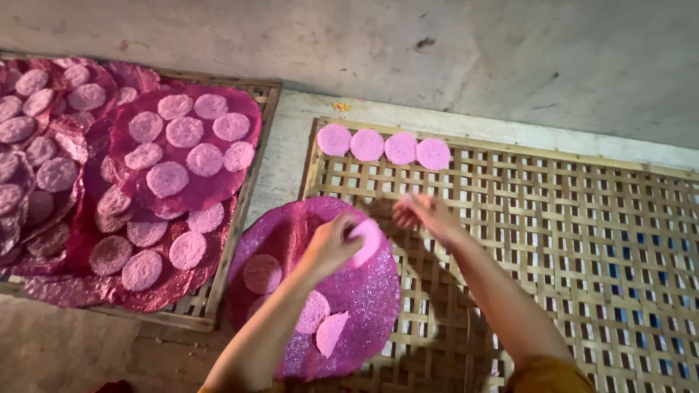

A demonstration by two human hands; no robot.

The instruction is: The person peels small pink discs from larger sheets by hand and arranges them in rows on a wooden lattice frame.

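Four pink discs point(383, 145) lie in a row at the upper middle of the frame. Two woven lattice trays point(582, 240) are visible. Four more discs sit on the round purple sheet point(364, 306) at lower centre.

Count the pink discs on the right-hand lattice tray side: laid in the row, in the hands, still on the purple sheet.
Pink discs in the row on the bamboo lattice tray: 4
Pink disc held in the left hand: 1
Pink discs on the round purple sheet: 3
Right hand: 0, as far as the blur shows
Total: 8
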